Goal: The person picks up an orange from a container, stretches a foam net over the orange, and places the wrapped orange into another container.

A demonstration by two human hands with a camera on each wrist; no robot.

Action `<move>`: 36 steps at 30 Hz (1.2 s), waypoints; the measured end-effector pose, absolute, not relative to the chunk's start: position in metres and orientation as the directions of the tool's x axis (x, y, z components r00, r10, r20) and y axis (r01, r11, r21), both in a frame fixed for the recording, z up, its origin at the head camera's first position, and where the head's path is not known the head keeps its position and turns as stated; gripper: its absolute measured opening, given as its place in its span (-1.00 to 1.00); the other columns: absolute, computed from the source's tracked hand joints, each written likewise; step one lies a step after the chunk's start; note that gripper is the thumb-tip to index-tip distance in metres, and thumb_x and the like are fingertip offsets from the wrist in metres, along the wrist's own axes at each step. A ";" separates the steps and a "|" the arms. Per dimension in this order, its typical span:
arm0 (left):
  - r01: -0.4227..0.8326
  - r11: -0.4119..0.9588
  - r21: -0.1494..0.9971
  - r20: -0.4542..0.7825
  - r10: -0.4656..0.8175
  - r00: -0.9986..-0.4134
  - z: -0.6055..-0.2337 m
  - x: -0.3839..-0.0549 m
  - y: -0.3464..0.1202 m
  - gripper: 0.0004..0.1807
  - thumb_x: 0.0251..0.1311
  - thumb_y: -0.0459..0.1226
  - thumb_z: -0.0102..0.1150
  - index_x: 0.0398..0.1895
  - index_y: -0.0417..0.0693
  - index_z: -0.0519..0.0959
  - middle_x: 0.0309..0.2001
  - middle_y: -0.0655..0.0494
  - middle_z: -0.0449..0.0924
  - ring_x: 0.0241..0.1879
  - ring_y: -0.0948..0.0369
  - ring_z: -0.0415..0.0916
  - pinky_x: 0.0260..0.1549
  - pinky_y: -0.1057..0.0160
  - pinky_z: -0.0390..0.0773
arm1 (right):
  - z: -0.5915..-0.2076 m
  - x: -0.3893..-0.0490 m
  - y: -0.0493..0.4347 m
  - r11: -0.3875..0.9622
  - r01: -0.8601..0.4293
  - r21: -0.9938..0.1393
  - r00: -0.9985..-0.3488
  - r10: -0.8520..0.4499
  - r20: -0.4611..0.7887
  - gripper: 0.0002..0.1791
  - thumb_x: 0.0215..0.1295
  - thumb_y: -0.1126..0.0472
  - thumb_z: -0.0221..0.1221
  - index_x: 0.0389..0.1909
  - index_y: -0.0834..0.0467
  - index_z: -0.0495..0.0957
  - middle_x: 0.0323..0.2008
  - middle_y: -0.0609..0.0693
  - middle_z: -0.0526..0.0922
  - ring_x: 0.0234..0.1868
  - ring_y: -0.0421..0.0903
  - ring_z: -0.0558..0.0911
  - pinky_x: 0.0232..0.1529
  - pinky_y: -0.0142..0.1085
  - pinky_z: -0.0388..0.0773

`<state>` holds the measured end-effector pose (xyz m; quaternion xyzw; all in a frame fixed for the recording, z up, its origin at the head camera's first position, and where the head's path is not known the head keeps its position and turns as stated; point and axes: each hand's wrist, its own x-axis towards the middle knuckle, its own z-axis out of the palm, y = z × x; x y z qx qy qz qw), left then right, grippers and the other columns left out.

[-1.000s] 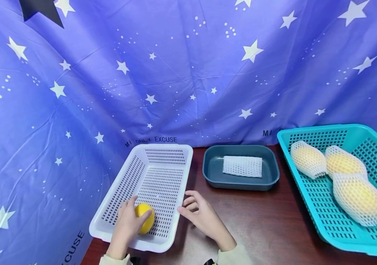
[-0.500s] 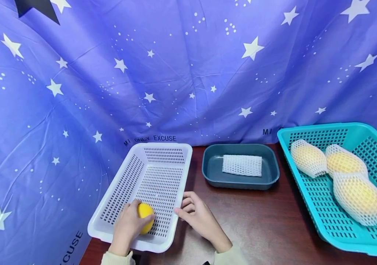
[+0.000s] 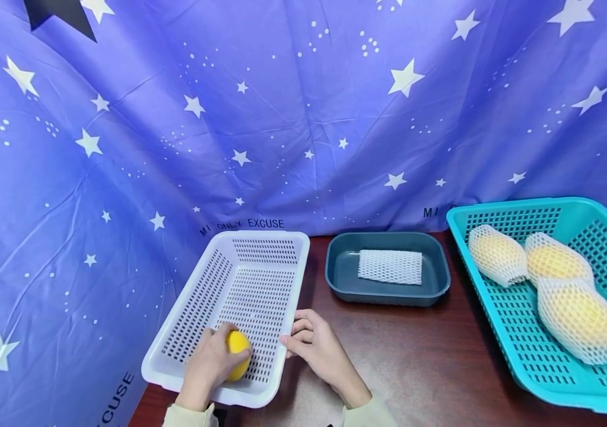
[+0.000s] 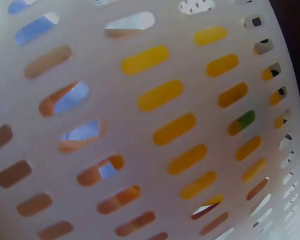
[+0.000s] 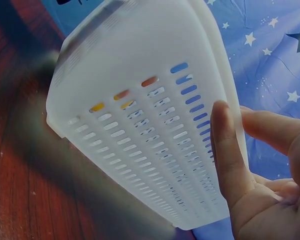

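In the head view, my left hand [image 3: 211, 363] curls its fingers and thumb round a smooth yellow fruit [image 3: 238, 356] inside the white slotted basket [image 3: 204, 296]. The fruit sits low, near the basket's front end. Seen through the slots in the left wrist view, the fruit [image 4: 175, 129] is yellow with a small green patch. My right hand [image 3: 320, 350] pinches the basket's right rim. In the right wrist view, one finger [image 5: 225, 135] lies along the outer wall and another digit passes behind the rim. The left hand hides part of the fruit.
A dark blue-grey tray [image 3: 388, 298] holding a flat white foam net [image 3: 390, 267] stands right of the basket. Farther right, a teal basket [image 3: 487, 305] holds three yellow fruits in foam nets [image 3: 581, 320]. A star-printed blue cloth [image 3: 303, 118] hangs behind the brown table [image 3: 415, 362].
My left hand has closed further round the yellow fruit and shifted slightly right with it. The right hand has moved slightly left onto the basket's rim.
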<state>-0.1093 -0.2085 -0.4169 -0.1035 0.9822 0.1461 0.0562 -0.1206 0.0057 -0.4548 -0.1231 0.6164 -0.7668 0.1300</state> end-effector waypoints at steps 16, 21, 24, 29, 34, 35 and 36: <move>-0.211 0.927 0.310 -0.138 -0.176 -0.975 -0.421 -0.109 -0.208 -0.39 -0.10 -0.03 0.41 0.06 -0.05 0.54 -0.21 -0.13 0.44 -0.38 0.06 0.41 -0.46 0.13 0.44 | -0.455 -0.120 0.006 -0.229 0.064 -0.971 -0.934 -0.357 0.023 -0.50 0.29 0.35 0.26 0.18 0.42 0.33 -0.17 0.23 0.60 -0.31 -0.15 0.67 -0.29 -0.32 0.67; -0.199 0.920 0.337 -0.094 -0.177 -0.980 -0.419 -0.109 -0.209 -0.39 -0.07 -0.01 0.40 0.08 -0.02 0.53 -0.20 -0.11 0.45 -0.37 0.05 0.42 -0.45 0.12 0.43 | -0.456 -0.120 0.007 -0.235 0.067 -0.970 -0.934 -0.355 0.021 -0.49 0.29 0.34 0.27 0.18 0.42 0.33 -0.17 0.23 0.61 -0.30 -0.13 0.67 -0.28 -0.31 0.68; -0.175 0.921 0.349 -0.049 -0.168 -0.985 -0.416 -0.109 -0.209 -0.42 -0.06 0.00 0.40 0.06 0.01 0.55 -0.24 -0.09 0.42 -0.37 0.07 0.41 -0.46 0.14 0.42 | -0.456 -0.120 0.007 -0.237 0.073 -0.969 -0.936 -0.351 0.015 -0.50 0.29 0.34 0.26 0.18 0.41 0.34 -0.16 0.25 0.61 -0.30 -0.13 0.67 -0.28 -0.30 0.68; -0.149 0.914 0.377 -0.008 -0.157 -0.988 -0.413 -0.109 -0.208 -0.44 -0.06 0.00 0.40 0.04 0.01 0.58 -0.23 -0.09 0.42 -0.35 0.09 0.40 -0.45 0.18 0.42 | -0.456 -0.120 0.007 -0.245 0.079 -0.966 -0.937 -0.350 0.012 -0.51 0.29 0.37 0.25 0.18 0.41 0.33 -0.12 0.34 0.59 -0.30 -0.14 0.67 -0.28 -0.32 0.68; -0.133 0.900 0.416 0.007 -0.150 -0.989 -0.407 -0.108 -0.204 -0.48 -0.04 -0.05 0.41 0.03 0.01 0.58 -0.20 -0.09 0.43 -0.33 0.09 0.41 -0.42 0.18 0.46 | -0.456 -0.120 0.007 -0.252 0.083 -0.964 -0.934 -0.358 0.013 -0.48 0.29 0.35 0.26 0.19 0.42 0.33 -0.14 0.28 0.60 -0.29 -0.14 0.67 -0.28 -0.32 0.67; -0.128 0.896 0.425 0.012 -0.147 -0.989 -0.406 -0.108 -0.203 -0.48 -0.04 -0.05 0.41 0.03 0.02 0.58 -0.19 -0.09 0.43 -0.33 0.09 0.42 -0.42 0.18 0.47 | -0.456 -0.120 0.007 -0.252 0.084 -0.964 -0.934 -0.358 0.012 -0.48 0.28 0.34 0.27 0.19 0.42 0.33 -0.15 0.26 0.61 -0.29 -0.14 0.67 -0.27 -0.32 0.68; -0.124 0.892 0.435 0.015 -0.144 -0.989 -0.404 -0.107 -0.202 -0.49 -0.03 -0.05 0.41 0.03 0.02 0.58 -0.18 -0.09 0.43 -0.32 0.09 0.42 -0.42 0.17 0.48 | -0.456 -0.120 0.007 -0.252 0.085 -0.964 -0.934 -0.358 0.011 -0.48 0.28 0.34 0.27 0.19 0.41 0.33 -0.16 0.23 0.61 -0.29 -0.14 0.67 -0.27 -0.32 0.68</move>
